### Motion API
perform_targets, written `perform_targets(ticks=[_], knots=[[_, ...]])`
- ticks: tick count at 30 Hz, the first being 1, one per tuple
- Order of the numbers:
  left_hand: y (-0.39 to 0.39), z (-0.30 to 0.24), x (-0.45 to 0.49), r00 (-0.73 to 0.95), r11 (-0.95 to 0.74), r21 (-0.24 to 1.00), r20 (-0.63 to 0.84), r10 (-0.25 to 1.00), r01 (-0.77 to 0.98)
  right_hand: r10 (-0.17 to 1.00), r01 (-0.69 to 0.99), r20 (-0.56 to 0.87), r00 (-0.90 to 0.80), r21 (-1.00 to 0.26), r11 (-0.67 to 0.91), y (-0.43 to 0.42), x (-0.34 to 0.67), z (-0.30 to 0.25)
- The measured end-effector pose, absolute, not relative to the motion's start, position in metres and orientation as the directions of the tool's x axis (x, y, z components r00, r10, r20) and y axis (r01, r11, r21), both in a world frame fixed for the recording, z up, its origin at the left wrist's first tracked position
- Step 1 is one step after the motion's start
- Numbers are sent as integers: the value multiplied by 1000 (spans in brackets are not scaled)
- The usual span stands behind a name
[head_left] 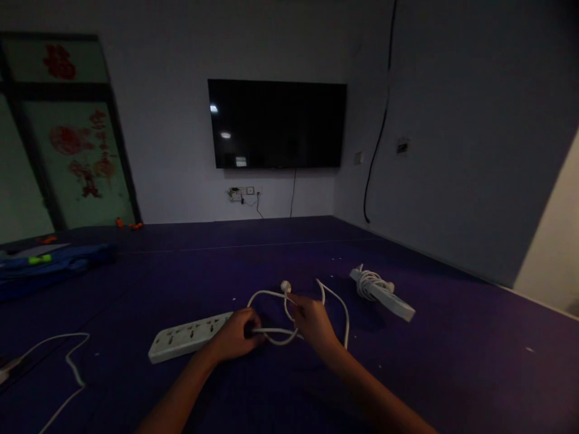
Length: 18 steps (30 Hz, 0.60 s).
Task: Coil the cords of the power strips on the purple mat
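A white power strip (190,337) lies flat on the purple surface, its sockets facing up. My left hand (237,334) is at the strip's right end, fingers curled round the white cord (275,330). My right hand (312,322) pinches a part of the same cord near the plug. The round white plug (286,287) rests just beyond my right fingertips. Loose loops of cord spread between my hands and to the right of my right hand. Exactly how the left fingertips hold the cord is partly hidden.
To the right lies a second power strip (393,301) with its cord wound around it. Another white cord (75,361) runs along the left. Blue fabric (58,262) lies at the far left. A television (278,123) hangs on the back wall, and a dark cable (377,144) hangs on the right.
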<state>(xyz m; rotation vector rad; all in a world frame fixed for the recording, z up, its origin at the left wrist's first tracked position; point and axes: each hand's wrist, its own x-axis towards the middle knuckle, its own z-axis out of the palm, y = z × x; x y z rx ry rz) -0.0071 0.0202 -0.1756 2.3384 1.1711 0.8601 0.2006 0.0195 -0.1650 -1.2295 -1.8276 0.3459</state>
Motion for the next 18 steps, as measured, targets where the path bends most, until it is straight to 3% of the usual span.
perform_targets(ticks=[5, 13, 18], knots=[[15, -182, 9, 437, -524, 560, 294, 850, 641, 838, 671, 523, -159, -565, 480, 15, 190, -168], [-6, -176, 34, 621, -643, 610, 294, 727, 463, 794, 544, 598, -114, -631, 553, 16, 184, -178], [-4, -191, 42, 558, -585, 662, 291, 777, 469, 794, 548, 596, -119, -628, 553, 14, 184, -179]])
